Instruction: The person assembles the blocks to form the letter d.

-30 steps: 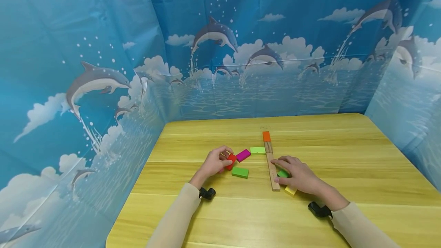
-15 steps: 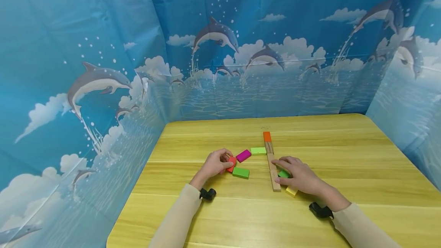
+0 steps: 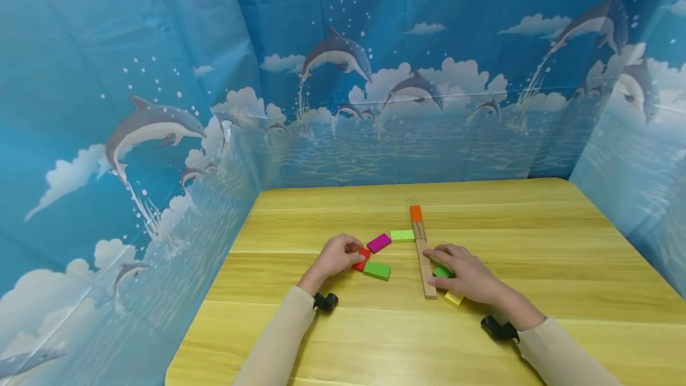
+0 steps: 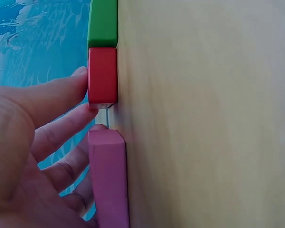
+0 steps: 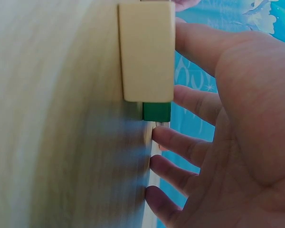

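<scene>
My left hand (image 3: 336, 255) pinches a red block (image 3: 362, 259) between thumb and fingers. In the left wrist view, the red block meets the end of a green block (image 3: 377, 271). A pink block (image 4: 109, 175) lies close below my left fingers, hidden in the head view. My right hand (image 3: 463, 271) rests with spread, relaxed fingers, its thumb and index fingertips at the side of a plain wooden block strip (image 3: 425, 270). Under its palm a second green block (image 3: 442, 271) partly shows, and a yellow block (image 3: 454, 298) sits beside the thumb.
Beyond the hands, a magenta block (image 3: 379, 243) and a lime block (image 3: 402, 236) run toward the strip. An orange block (image 3: 415, 213) stands at the strip's far end. The wooden table (image 3: 321, 344) is backed by a blue dolphin curtain (image 3: 343, 153).
My left hand has brought the red block slightly toward me and to the right, against the green block, which has shifted a little right. The right hand stays in place.
</scene>
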`<action>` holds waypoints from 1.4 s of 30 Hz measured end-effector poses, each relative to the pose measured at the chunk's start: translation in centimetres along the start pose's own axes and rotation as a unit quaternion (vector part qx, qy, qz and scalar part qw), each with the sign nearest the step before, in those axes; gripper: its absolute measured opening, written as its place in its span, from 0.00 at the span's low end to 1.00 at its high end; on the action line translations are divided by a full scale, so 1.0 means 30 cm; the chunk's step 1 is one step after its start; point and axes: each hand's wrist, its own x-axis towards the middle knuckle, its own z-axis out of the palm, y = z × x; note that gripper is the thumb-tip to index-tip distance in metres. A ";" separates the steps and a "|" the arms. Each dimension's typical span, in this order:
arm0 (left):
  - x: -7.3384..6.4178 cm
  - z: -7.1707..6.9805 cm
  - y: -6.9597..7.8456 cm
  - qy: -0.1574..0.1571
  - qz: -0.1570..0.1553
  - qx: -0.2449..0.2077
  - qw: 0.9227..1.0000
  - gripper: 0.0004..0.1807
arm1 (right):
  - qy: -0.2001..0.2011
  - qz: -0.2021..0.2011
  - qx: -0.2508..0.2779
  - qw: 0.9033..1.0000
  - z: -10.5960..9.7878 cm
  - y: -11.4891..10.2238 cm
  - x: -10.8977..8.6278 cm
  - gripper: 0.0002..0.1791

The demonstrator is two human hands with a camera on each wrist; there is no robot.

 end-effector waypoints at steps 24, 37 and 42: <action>0.003 0.007 -0.007 -0.001 0.001 -0.003 1.000 0.14 | 0.007 -0.007 -0.007 1.000 0.009 0.008 0.006 0.38; 0.005 0.007 -0.005 0.002 0.004 0.013 1.000 0.14 | 0.002 -0.004 0.007 1.000 0.009 0.012 0.003 0.37; 0.006 0.004 -0.004 -0.001 0.008 0.009 1.000 0.15 | 0.001 -0.005 0.010 1.000 0.007 0.010 0.004 0.37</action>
